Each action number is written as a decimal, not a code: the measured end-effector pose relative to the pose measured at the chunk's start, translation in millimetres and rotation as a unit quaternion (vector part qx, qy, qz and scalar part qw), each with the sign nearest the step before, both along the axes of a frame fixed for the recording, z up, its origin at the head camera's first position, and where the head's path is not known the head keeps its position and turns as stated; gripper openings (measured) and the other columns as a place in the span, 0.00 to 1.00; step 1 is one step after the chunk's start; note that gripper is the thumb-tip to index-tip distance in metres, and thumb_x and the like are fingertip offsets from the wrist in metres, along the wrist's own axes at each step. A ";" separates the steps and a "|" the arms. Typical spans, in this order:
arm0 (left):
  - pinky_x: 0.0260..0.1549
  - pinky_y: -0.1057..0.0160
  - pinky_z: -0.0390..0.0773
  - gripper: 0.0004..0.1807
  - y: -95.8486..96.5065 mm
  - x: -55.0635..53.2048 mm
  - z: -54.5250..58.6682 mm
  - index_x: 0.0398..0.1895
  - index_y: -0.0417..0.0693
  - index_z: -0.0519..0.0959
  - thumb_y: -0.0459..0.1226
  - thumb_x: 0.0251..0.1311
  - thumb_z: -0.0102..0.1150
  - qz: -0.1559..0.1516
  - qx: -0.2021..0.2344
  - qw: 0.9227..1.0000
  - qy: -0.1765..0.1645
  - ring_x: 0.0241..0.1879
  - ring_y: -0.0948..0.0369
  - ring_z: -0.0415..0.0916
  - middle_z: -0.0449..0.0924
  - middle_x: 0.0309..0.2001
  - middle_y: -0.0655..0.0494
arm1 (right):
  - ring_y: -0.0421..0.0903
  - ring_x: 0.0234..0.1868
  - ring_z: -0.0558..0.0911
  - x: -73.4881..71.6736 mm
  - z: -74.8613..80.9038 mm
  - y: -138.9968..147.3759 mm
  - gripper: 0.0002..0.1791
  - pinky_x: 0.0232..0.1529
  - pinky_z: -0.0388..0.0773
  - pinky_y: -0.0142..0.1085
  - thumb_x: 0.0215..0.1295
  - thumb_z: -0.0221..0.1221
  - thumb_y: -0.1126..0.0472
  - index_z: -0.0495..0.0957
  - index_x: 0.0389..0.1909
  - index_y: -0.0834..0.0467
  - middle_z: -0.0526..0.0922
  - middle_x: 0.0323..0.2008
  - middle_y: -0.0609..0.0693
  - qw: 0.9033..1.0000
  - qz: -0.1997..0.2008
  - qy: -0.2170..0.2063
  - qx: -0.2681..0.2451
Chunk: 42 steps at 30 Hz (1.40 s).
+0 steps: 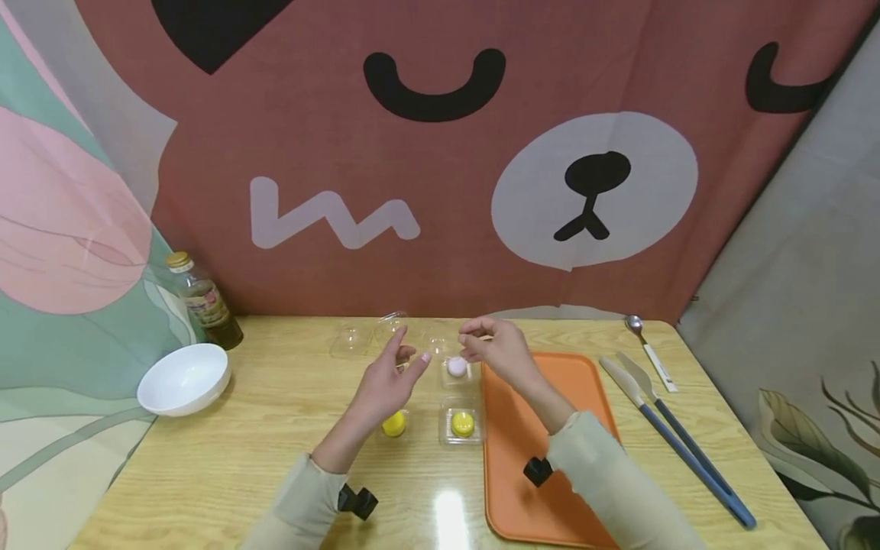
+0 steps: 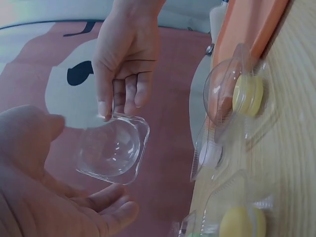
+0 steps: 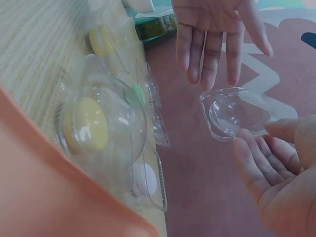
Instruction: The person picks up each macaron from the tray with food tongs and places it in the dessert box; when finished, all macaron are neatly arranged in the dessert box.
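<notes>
Between my hands hangs a clear plastic macaron case [image 2: 111,148], square with a round bulge and nothing inside. My right hand [image 1: 496,347] pinches its edge between thumb and fingers. On its other side, my left hand [image 1: 386,386] has its fingers extended close to the rim. Below on the table, a yellow macaron [image 1: 464,424] sits in a clear case with its lid raised. A pale pink macaron [image 1: 457,367] lies in another case behind it. A second yellow macaron [image 1: 394,424] is partly under my left hand. The right wrist view also shows a green macaron [image 3: 138,93].
An orange tray [image 1: 550,489] lies under my right forearm. Right of it are blue-handled tongs [image 1: 687,451] and a spoon [image 1: 649,353]. A white bowl [image 1: 182,382] and a bottle [image 1: 209,305] stand at left. Another clear case [image 1: 351,340] lies at the back edge.
</notes>
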<state>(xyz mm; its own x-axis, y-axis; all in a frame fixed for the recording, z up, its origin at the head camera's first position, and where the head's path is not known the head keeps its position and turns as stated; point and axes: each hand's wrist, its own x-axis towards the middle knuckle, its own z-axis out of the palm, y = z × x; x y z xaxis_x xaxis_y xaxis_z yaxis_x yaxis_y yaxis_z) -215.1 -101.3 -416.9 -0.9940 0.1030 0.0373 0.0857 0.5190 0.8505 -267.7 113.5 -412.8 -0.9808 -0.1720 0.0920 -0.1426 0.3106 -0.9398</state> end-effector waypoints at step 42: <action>0.66 0.46 0.75 0.44 5.6 -6.7 7.8 0.79 0.58 0.58 0.43 0.61 0.70 -0.109 0.176 0.975 -0.084 0.65 0.50 0.72 0.72 0.70 0.47 | 0.48 0.41 0.88 20.7 2.4 19.6 0.11 0.41 0.89 0.45 0.62 0.69 0.67 0.86 0.45 0.57 0.87 0.42 0.51 0.934 0.050 0.349 0.062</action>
<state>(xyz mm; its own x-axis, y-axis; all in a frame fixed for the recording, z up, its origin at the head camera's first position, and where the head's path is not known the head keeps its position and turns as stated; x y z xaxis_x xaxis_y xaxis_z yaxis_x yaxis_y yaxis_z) -221.8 -95.7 -409.1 -0.9451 0.3225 -0.0529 0.0053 0.1769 0.9842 -247.0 133.1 -410.4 -0.6682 -0.3119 0.6755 -0.7408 0.3635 -0.5649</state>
